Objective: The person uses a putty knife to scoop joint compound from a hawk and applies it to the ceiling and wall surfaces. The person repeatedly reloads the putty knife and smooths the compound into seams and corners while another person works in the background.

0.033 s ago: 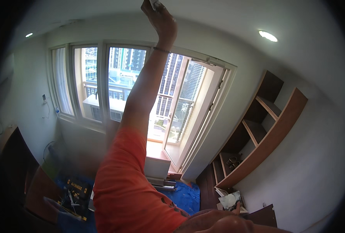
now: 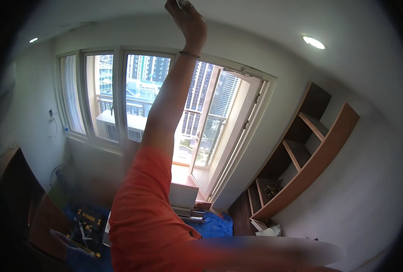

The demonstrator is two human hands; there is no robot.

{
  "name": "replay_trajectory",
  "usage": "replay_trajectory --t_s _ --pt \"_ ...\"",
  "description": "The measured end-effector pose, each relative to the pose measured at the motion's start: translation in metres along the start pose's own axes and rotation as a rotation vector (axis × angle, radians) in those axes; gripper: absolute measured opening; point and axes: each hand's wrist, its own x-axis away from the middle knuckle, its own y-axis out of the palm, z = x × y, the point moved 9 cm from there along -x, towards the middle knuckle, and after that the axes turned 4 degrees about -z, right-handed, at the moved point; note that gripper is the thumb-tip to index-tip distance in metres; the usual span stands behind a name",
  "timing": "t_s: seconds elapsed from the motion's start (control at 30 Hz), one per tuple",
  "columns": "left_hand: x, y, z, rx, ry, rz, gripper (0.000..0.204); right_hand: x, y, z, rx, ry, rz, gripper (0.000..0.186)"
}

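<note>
My left hand [image 2: 188, 20] is raised high near the ceiling on an orange-sleeved arm, its fingers closed around a small whitish object [image 2: 180, 3] at the top edge that is too cut off to identify. A dark band circles the wrist. Low on the right, my right hand [image 2: 278, 251] is a long skin-toned and bluish smear across the bottom of the view; its fingers and anything in them are not readable. Light-coloured flat items [image 2: 266, 230] lie behind that blur, below the shelving.
Ahead are windows [image 2: 99, 90] and an open balcony door [image 2: 210, 145]. A wooden shelf unit [image 2: 324, 149] stands right. Ceiling light [image 2: 314, 42] overhead. Blue sheeting [image 2: 217, 222] covers part of the floor; a black-and-yellow tool case [image 2: 86, 229] and dark wooden furniture [image 2: 24, 190] are lower left.
My right hand, distinct at the bottom right a moment earlier, has swept into a wide blur partly hiding the light items. The raised left arm has barely moved.
</note>
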Motion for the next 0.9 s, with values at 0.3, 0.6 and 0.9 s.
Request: replay_trajectory --t_s 0.3,0.6,0.9 --pt "-0.021 0.036 -0.056 0.077 -0.093 0.082 0.062 -0.013 -0.027 -0.009 0.111 -0.079 0.034 0.040" --pt "0.017 0.152 -0.043 -0.249 -0.123 0.155 0.062 -0.031 0.045 0.013 0.081 -0.175 -0.077 0.048" --pt "0.008 0.042 -0.068 -0.119 0.110 0.267 0.049 -0.034 0.044 0.033 0.077 -0.233 -0.046 0.044"
